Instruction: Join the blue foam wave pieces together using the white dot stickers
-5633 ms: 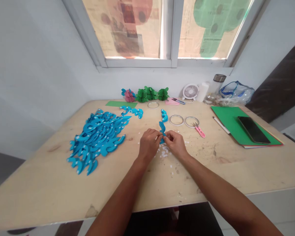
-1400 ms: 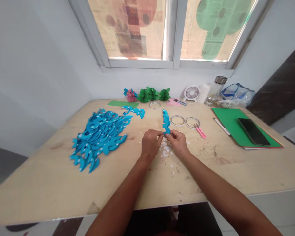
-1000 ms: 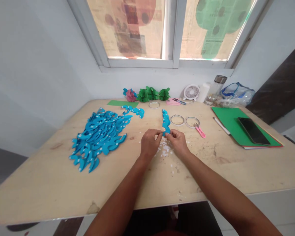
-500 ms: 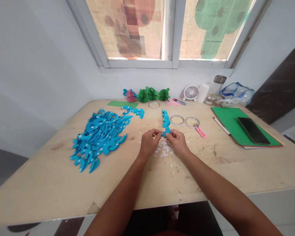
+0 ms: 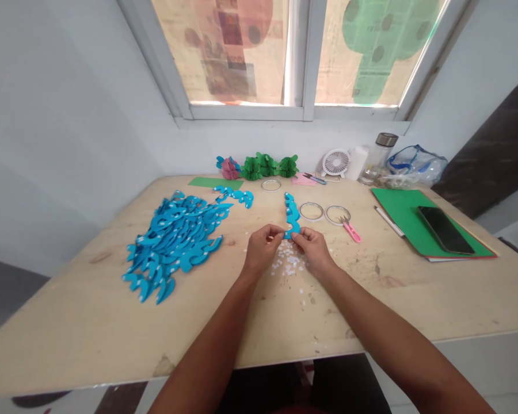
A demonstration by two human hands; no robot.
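Note:
A wavy blue paper strip (image 5: 292, 211) with small white patches lies upright in front of me on the wooden table. My left hand (image 5: 264, 246) pinches the left side of its near end. On the right side of that same end, my right hand (image 5: 313, 246) grips it between thumb and fingers. Small white paper bits (image 5: 289, 261) are scattered just below and between my hands. To the left is a big pile of similar blue paper pieces (image 5: 176, 233), with a few more blue pieces (image 5: 237, 195) behind it.
Tape rings (image 5: 311, 211) and pink snips (image 5: 351, 230) are right of the strip. A phone (image 5: 445, 229) rests on green sheets (image 5: 401, 215) beside a white pen (image 5: 389, 221). Green paper shapes (image 5: 266, 165), a small fan (image 5: 335, 163) and a bottle (image 5: 380, 155) stand along the wall.
My right hand has shifted very slightly at the near end of the strip. Otherwise the view is nearly the same.

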